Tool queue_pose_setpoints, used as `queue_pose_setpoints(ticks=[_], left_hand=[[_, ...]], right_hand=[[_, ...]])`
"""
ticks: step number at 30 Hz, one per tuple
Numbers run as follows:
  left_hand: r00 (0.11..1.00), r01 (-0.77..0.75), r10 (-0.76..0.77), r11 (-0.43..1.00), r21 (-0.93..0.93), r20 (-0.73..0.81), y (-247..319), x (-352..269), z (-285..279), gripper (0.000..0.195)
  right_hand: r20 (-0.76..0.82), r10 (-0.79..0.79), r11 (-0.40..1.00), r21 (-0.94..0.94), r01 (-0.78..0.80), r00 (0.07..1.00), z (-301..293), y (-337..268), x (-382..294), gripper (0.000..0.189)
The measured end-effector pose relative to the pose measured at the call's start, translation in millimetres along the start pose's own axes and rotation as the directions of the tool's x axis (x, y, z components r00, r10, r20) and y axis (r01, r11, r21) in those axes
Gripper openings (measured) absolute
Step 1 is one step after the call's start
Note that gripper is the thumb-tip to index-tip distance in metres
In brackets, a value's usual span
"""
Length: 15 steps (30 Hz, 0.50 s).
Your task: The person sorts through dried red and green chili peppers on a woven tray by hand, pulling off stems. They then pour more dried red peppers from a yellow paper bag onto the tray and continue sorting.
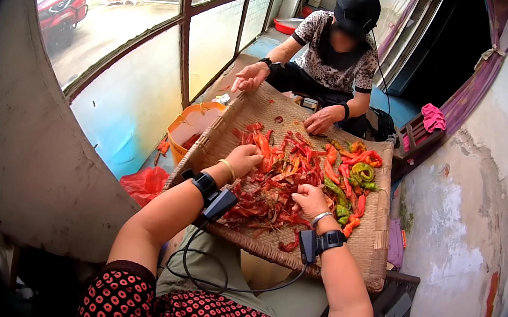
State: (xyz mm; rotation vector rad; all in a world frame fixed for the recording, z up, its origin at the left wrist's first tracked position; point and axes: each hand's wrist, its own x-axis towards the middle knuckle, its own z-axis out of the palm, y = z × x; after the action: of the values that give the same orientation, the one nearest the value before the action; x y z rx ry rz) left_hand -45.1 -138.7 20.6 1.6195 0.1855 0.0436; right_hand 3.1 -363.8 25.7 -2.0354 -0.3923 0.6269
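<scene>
A rectangular woven wicker tray (pixel 369 250) lies across my lap, tilted in view. Dried red chili peppers (pixel 247 206) cover its middle in a loose heap. My left hand (pixel 242 161) is over the heap's left side, its fingers curled close to an orange-red pepper (pixel 261 145); whether it grips anything is hidden. To the right, my right hand (pixel 311 200) pinches what looks like a dark dried chili pepper (pixel 288 202). Beyond that hand, fresher red peppers (pixel 344 173) and curled green peppers (pixel 362 172) lie along the tray's right side.
Opposite me sits another person (pixel 340 49), one hand (pixel 320 120) at the tray's far part, the other (pixel 251 77) over its far left corner. An orange bucket (pixel 178 141) and red plastic bag (pixel 144 185) are left of the tray. A wall (pixel 457 223) stands right. Cables hang from my wrist devices.
</scene>
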Motion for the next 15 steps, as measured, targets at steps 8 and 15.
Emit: queue_pose_setpoints(ticks=[8,15], left_hand=[[0.939,-0.108,-0.071,0.866,-0.487,-0.335,34,22,-34,0.012],[0.753,-0.248,-0.331,0.658,-0.711,-0.568,8,66,-87,0.022]], right_hand=[[-0.052,-0.038,0.988,-0.153,0.029,0.998,-7,30,5,0.015],[-0.041,-0.045,0.974,-0.223,0.035,0.998,-4,34,7,0.019]])
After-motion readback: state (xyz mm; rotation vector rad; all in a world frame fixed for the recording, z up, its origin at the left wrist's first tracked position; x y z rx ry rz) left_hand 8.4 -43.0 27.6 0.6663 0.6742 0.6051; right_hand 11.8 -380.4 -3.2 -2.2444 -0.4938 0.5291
